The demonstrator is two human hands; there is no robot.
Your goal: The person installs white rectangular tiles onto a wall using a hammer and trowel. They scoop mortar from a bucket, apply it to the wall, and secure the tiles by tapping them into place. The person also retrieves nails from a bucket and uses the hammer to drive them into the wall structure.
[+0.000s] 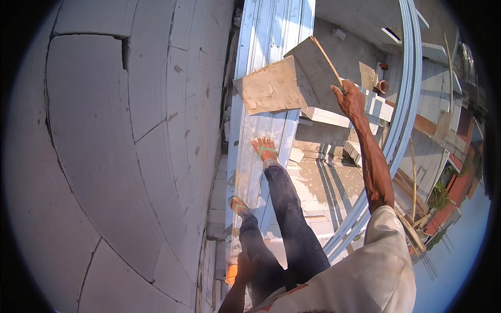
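Note:
My right hand (349, 98) is stretched out ahead and closed on the near right edge of a thin brown board (317, 67), which is tilted up. Under or against that board lies a second flat, scuffed tan board (271, 86), resting across the ribbed metal planks (271, 31). From this angle I cannot tell whether the two boards are joined. My left hand (247, 266) hangs low by my left thigh in shadow. Its fingers are too dark to read. Beyond it, partly hidden, shows an orange object (231, 274).
My feet (265, 148) stand in flip-flops on the narrow metal planks. A wall of pale blocks (99, 120) rises close on the left. To the right is a drop to a lower floor with stacked white blocks (334, 116). Long metal channels (409, 78) curve along the right.

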